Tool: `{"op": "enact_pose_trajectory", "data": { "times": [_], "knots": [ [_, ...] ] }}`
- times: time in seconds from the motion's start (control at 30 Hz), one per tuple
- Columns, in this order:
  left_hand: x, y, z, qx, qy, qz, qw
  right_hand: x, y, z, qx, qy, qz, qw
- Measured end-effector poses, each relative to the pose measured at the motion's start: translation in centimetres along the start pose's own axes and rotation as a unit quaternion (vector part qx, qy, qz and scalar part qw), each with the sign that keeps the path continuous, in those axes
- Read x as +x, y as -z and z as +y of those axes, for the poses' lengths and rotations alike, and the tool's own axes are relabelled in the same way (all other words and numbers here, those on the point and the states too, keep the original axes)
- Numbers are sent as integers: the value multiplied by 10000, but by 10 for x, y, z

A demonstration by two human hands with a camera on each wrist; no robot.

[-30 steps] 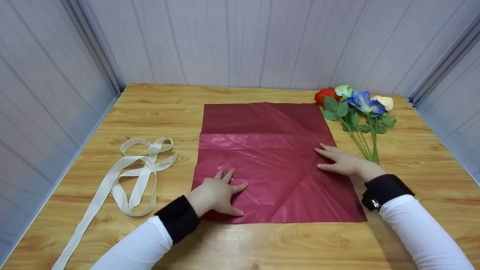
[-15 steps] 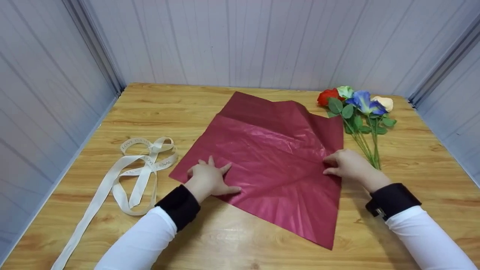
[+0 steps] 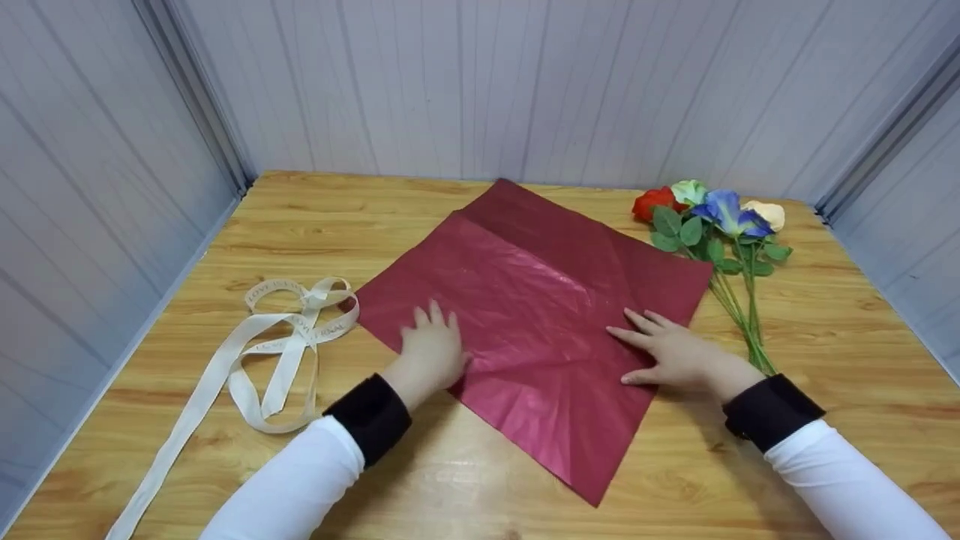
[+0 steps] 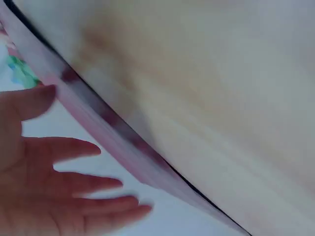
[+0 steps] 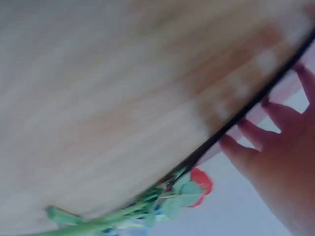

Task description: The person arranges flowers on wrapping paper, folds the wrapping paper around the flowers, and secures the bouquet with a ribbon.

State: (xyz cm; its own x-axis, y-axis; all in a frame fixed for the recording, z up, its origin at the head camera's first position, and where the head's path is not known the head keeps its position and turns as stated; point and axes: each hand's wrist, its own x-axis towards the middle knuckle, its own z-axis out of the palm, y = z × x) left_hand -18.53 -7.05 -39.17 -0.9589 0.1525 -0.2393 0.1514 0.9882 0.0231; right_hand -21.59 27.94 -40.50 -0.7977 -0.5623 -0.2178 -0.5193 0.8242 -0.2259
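Observation:
A dark red sheet of wrapping paper (image 3: 525, 300) lies creased on the table, turned so that one corner points toward me. My left hand (image 3: 431, 352) is over the sheet's left front edge, fingers apart and slightly blurred. In the left wrist view that hand (image 4: 64, 182) has straight fingers beside the paper's edge. On the right part of the sheet, my right hand (image 3: 675, 354) rests with its fingers spread; its fingertips (image 5: 246, 125) meet the paper in the right wrist view. Neither hand grips anything. The sheet's left corner reaches the loops of a white printed ribbon (image 3: 300, 322).
Several artificial flowers (image 3: 724, 214), red, pale green, blue and cream, lie at the back right with their stems (image 3: 754, 337) toward my right wrist. The ribbon's long tail (image 3: 180, 427) runs to the front left. Pale panelled walls (image 3: 495, 90) enclose the wooden table (image 3: 465, 480).
The wrapping paper has turned clockwise from square-on to a diamond position, its left corner now at the ribbon. The right hand's fingers have gone from bent at the edge to spread on the sheet.

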Motion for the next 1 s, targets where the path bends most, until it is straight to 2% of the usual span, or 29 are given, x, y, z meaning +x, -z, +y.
{"op": "enact_pose_trajectory", "data": {
  "times": [0.1, 0.2, 0.37, 0.47, 0.53, 0.67, 0.73, 0.87, 0.93, 1.0],
  "knots": [
    [-9, -4, 12, -209, -244, -313, 9990, 0, -4, -7, -183, -111, 40, 9998],
    [-13, -4, 18, -295, -207, -674, 9971, -1, -6, -11, -424, -129, 212, 9988],
    [-11, -2, 13, -374, -39, -994, 9943, 2, -6, -17, -953, 38, 689, 9931],
    [-10, -1, 9, -405, 10, -1120, 9929, 5, -7, -17, -1012, 92, 960, 9902],
    [-11, -1, 8, -428, 21, -1155, 9924, 5, -7, -17, -856, 35, 923, 9920],
    [-11, -1, 7, -502, 14, -1162, 9919, 3, -4, -15, -407, -156, 592, 9973],
    [-11, -2, 6, -515, 1, -1169, 9918, 3, 0, -11, -82, -208, 643, 9977],
    [-10, -2, 5, -515, -50, -1163, 9919, -1, 9, 8, 624, -481, 1248, 9890],
    [-11, -1, 4, -533, -82, -1150, 9919, -6, 15, 21, 846, -840, 1608, 9798],
    [-11, -1, 4, -551, -121, -1144, 9918, -15, 20, 36, 898, -1367, 1828, 9695]
  ]
}}
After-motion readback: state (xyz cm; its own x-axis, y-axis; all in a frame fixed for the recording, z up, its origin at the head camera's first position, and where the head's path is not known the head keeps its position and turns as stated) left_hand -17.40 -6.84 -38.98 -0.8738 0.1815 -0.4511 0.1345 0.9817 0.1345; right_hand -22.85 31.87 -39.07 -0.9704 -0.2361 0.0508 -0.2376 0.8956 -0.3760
